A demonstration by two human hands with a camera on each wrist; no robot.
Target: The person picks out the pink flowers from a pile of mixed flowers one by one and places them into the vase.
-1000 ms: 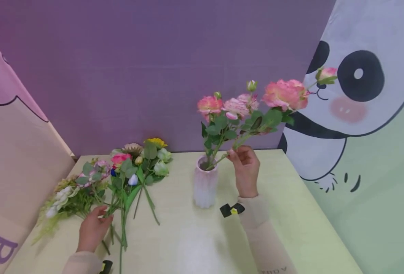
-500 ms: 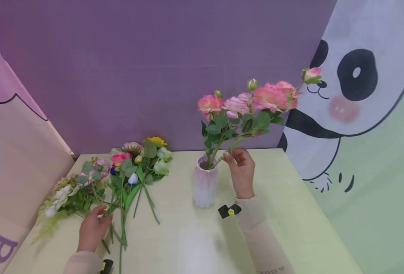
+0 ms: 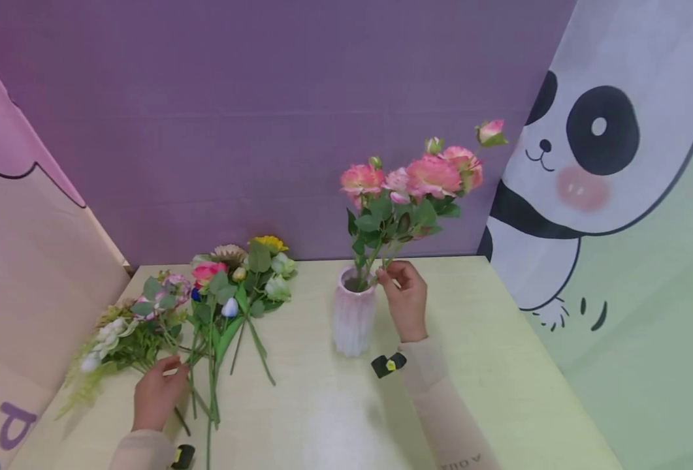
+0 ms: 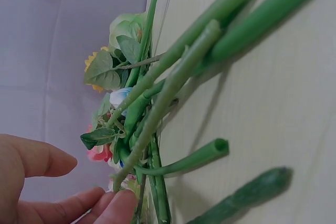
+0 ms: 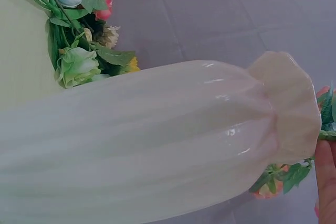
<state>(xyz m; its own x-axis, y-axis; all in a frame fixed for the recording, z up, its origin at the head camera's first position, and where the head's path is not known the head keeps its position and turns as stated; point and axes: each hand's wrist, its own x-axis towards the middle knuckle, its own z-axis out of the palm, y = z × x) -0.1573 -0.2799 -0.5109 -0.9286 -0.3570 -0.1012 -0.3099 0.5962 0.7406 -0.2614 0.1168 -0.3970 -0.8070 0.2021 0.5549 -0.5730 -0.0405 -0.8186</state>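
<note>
My right hand [image 3: 406, 297] pinches the stem of a pink artificial rose [image 3: 434, 176] just above the rim of a ribbed white-and-pink vase [image 3: 353, 323]. The stem's lower end is inside the vase and hidden. Other pink roses [image 3: 362, 179] stand in the vase, leaning slightly. The right wrist view shows the vase's wavy rim [image 5: 291, 108] close to my fingertips. On the left, my left hand [image 3: 159, 393] is at the lower stems of the lying flowers. In the left wrist view its thumb and fingers are apart, fingertips near or touching a green stem [image 4: 168, 98].
A pile of artificial flowers lies on the left of the pale table [image 3: 299, 418], with a yellow bloom [image 3: 270, 243], a blue-white tulip [image 3: 229, 307] and white blossoms [image 3: 110, 334]. A purple wall [image 3: 252, 130] stands behind, and a panda-painted wall [image 3: 593, 189] at right.
My right hand has moved left towards the vase mouth. The pink rose has swung left and more upright, closer to the other roses. My left hand has hardly moved.
</note>
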